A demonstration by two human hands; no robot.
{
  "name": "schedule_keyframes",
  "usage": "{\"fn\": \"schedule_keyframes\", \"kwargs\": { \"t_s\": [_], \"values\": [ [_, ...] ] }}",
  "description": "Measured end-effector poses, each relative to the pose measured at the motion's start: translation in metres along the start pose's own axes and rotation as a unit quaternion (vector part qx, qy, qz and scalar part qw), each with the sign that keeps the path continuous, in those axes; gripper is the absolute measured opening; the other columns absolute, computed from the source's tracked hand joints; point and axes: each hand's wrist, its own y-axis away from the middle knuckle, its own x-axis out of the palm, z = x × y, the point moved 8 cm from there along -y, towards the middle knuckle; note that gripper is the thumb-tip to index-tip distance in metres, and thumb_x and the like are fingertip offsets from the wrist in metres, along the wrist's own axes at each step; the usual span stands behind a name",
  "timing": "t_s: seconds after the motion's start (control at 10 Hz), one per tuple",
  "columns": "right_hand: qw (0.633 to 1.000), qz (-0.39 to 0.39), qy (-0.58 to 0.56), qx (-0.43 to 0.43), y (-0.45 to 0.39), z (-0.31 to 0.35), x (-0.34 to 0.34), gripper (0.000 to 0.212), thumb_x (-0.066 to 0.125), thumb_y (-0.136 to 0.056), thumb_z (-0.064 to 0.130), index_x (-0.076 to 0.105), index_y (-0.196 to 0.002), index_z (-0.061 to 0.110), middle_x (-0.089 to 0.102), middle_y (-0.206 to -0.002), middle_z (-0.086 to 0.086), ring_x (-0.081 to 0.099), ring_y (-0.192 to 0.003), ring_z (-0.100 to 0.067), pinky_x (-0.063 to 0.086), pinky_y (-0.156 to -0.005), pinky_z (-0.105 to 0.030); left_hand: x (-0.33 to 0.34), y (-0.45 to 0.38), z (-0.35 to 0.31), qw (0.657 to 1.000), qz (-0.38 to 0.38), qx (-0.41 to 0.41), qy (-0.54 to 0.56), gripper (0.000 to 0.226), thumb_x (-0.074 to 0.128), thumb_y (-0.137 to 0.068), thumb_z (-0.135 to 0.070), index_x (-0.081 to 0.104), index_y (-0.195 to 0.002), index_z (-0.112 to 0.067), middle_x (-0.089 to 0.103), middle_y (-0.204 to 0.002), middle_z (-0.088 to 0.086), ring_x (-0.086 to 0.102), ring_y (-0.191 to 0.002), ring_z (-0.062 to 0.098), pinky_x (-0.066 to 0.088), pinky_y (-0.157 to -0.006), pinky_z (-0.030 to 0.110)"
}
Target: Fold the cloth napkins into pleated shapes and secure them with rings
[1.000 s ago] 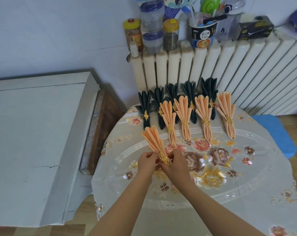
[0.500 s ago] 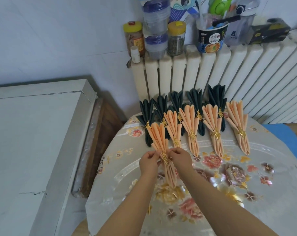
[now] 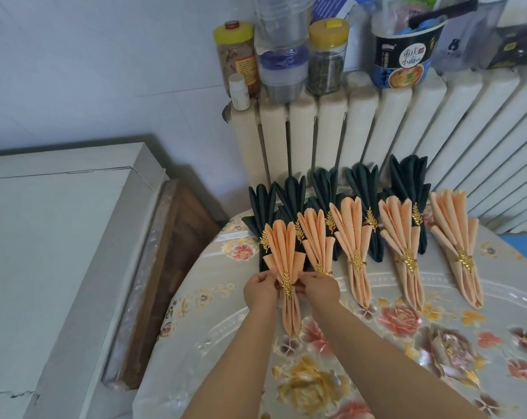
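On the round counter (image 3: pixel 195 343) with its floral plastic cover, the left hand (image 3: pixel 260 289) and right hand (image 3: pixel 319 287) pinched a pleated peach cloth napkin (image 3: pixel 286 258) on either side of its gold wheat-ear ring (image 3: pixel 286 281). It lay leftmost in a row of four more ringed peach napkins (image 3: pixel 354 246), dark green pleated napkins (image 3: pixel 362 182) just behind.

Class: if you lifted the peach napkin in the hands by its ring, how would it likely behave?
The napkin is cloth, so probably light and floppy; its tail would droop. The ring cinches the pleats, so they would likely hold. Both hands grip at the ring, a sensible hold.
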Motion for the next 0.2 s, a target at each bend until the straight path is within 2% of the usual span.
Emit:
{"fn": "schedule_keyframes", "kwargs": {
  "t_s": [0.2],
  "values": [
    [0.999,0.015,0.034,-0.022,-0.0015,0.0091,0.0038,0.016,0.058,-0.088,0.01,0.068,-0.076,0.012,0.07,-0.075,-0.008,0.069,-0.077,-0.025,0.057,-0.08,-0.041,0.0073,-0.0006,-0.0102,0.999,0.008,0.018,-0.035,0.006,0.062,-0.089,-0.019,0.067,-0.087,-0.016,0.071,-0.093,0.007,0.068,-0.087,0.025,0.055,-0.087,0.043]
  ]
}}
